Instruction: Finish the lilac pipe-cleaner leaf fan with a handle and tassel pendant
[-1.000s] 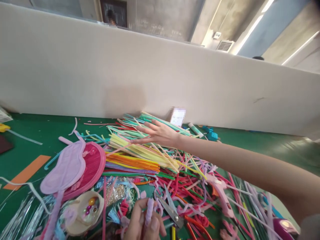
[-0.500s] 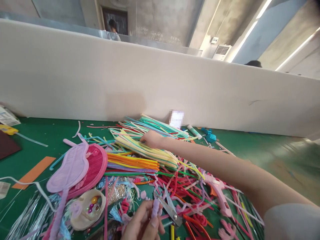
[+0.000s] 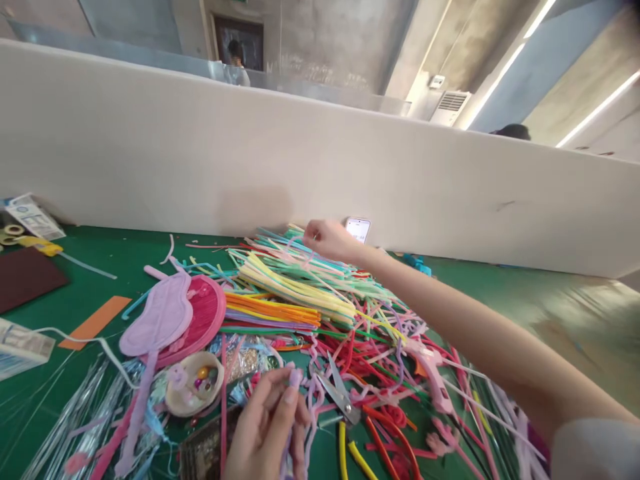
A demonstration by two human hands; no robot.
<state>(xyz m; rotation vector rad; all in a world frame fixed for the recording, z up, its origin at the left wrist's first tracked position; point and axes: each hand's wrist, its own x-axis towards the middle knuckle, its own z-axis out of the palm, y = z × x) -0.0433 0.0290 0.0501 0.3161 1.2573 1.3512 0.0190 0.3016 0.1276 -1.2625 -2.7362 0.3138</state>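
While your left hand (image 3: 270, 421) is pinching a fuzzy lilac piece (image 3: 295, 378) between thumb and fingers, low in view near the scissors (image 3: 349, 409), your right hand (image 3: 327, 240) is no longer working at the yellow bundle (image 3: 299, 291); it is now reaching farther back, over the teal and pale stems (image 3: 325, 267), just beside the phone (image 3: 359, 229); its fingers are curling inward, though I cannot tell at this range whether they are pinching a stem; so your reach is apparently shifting between colours while the lilac piece is staying held.
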